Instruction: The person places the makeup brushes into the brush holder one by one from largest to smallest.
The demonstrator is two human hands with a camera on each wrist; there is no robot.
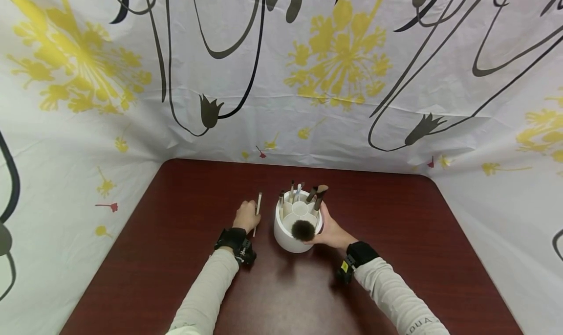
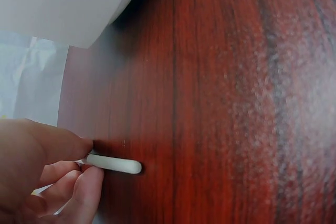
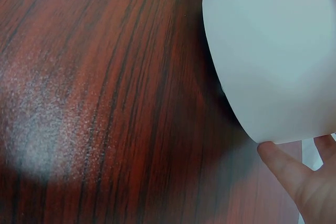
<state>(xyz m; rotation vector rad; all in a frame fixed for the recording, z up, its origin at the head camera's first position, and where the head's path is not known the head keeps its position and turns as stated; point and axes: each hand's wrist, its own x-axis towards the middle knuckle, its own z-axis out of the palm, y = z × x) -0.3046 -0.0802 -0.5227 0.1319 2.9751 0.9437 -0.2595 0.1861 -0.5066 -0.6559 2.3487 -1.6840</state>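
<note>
My left hand [image 1: 247, 216] pinches a slim makeup brush [image 1: 258, 204] between thumb and fingers, left of a white round brush holder [image 1: 287, 241]. In the left wrist view the brush's rounded white handle end [image 2: 118, 163] sticks out past the fingertips, close over the table. My right hand [image 1: 333, 233] grips the holder from its right side, thumb toward the front. In the right wrist view, fingers [image 3: 286, 166] lie against the smooth holder wall [image 3: 273, 61]. Several brushes stand in its compartments, among them a large fluffy dark brush [image 1: 303, 230] at the front and dark-headed brushes [image 1: 321, 190] at the right.
A dark red wood-grain table [image 1: 374, 203] lies under both hands. White cloth [image 1: 264, 144] with yellow and grey flower prints hangs behind the table and at its sides. Both wrists carry black camera straps [image 1: 361, 253].
</note>
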